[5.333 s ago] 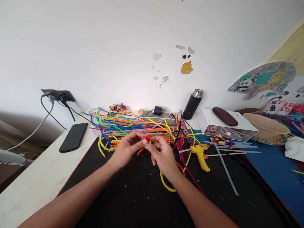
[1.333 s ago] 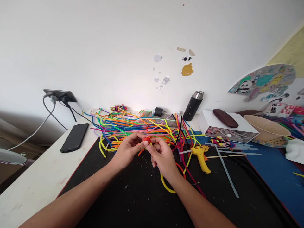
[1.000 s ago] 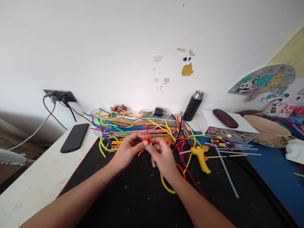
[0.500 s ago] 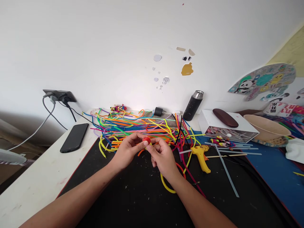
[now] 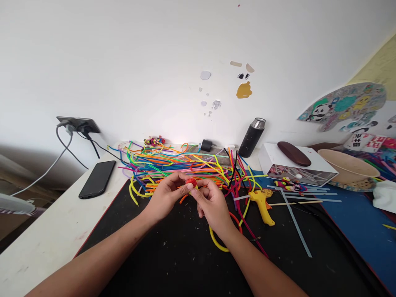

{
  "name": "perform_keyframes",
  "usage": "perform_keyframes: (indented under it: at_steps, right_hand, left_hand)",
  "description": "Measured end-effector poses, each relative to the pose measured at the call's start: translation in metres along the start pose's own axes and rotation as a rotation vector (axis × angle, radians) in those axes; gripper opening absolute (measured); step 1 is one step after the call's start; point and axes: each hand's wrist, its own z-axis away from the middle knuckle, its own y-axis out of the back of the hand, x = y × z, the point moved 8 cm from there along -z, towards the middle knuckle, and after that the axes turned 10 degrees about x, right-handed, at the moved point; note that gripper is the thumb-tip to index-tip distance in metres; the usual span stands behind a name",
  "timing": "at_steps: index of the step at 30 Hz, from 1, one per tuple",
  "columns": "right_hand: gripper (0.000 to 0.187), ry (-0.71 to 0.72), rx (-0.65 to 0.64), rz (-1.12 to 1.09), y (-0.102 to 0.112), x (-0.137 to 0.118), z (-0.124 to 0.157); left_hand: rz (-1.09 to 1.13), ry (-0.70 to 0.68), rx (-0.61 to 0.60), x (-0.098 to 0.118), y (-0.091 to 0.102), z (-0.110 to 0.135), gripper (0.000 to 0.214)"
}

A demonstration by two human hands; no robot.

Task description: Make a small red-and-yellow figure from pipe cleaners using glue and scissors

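Note:
Between my fingertips is a small rounded red piece with yellow just below it, apparently wound from pipe cleaner. My left hand pinches it from the left with thumb and fingers. From the right, my right hand closes on its yellow lower part, fingers curled in. Both thumbs nearly meet there, hiding much of the piece. Behind my hands spreads a heap of colourful pipe cleaners. A bent yellow pipe cleaner lies under my right wrist.
A yellow glue gun lies right of my hands, near clear glue sticks on the black mat. Farther back are a black flask, a white box and a basket. A phone rests at left.

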Motion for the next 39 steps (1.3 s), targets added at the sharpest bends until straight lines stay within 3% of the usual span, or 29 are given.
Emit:
perform_keyframes:
  at_steps: [39]
  right_hand:
    - [0.042,0.002,-0.014,0.014,-0.0014,-0.0003,-0.0018]
  left_hand:
    - [0.020,0.026,-0.032,-0.0081,0.0014,-0.0001,0.030]
